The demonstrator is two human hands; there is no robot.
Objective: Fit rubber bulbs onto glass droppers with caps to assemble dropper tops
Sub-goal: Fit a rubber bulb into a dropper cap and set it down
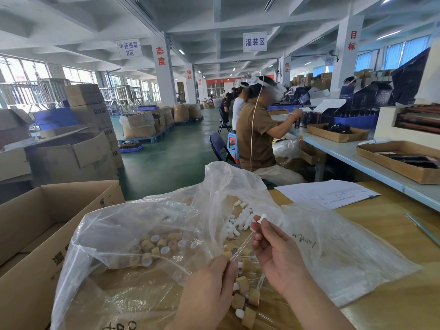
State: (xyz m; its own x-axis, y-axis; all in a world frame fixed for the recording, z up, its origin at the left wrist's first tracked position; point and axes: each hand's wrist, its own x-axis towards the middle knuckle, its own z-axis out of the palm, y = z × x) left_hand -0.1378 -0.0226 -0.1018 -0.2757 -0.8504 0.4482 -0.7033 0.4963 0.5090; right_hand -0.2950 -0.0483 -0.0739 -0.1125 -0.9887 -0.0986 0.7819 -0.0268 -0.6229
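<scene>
My right hand (273,248) pinches a white rubber bulb (262,217) at its fingertips, above the upper end of a clear glass dropper tube (241,246). My left hand (212,289) holds the lower end of that slanted tube. Below the hands lie several assembled tops with tan wood-look caps and white bulbs (245,298). One clear plastic bag holds loose tan caps (157,246). Another holds loose white bulbs (240,220).
An open cardboard box (31,236) stands at the left. A printed sheet (328,194) lies on the wooden table (392,234) at the right. A seated person (259,136) works at the long bench ahead. Stacked cartons stand on the green floor.
</scene>
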